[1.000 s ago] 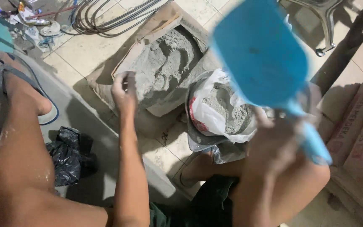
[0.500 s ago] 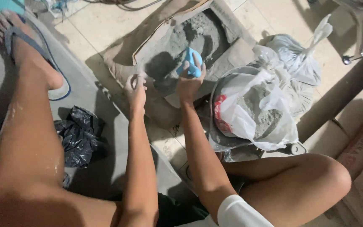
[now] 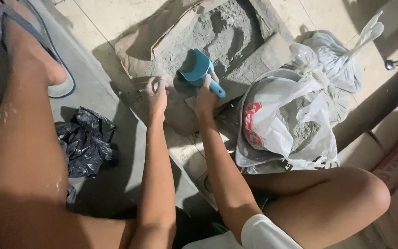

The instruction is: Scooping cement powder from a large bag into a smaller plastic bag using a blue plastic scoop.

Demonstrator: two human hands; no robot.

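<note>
Over the torn paper sack [image 3: 171, 41] on the floor, I saw my right hand [image 3: 206, 94] closed around the handle of the blue scoop [image 3: 198, 70], its bowl tipped down against the grey powder [image 3: 222, 32]. My left hand [image 3: 156, 94] pinched the sack's torn edge, fingers curled shut on the paper. I judged that the paper could rip further under that pull and let powder slide onto the tiles. A heaped scoop could also shed on its way across to the white bag [image 3: 277, 120] just beside my right knee, whose slack mouth might fold in. I could not tell how full the scoop was, since its inside lay in shadow. The sack's far end was cut off.
</note>
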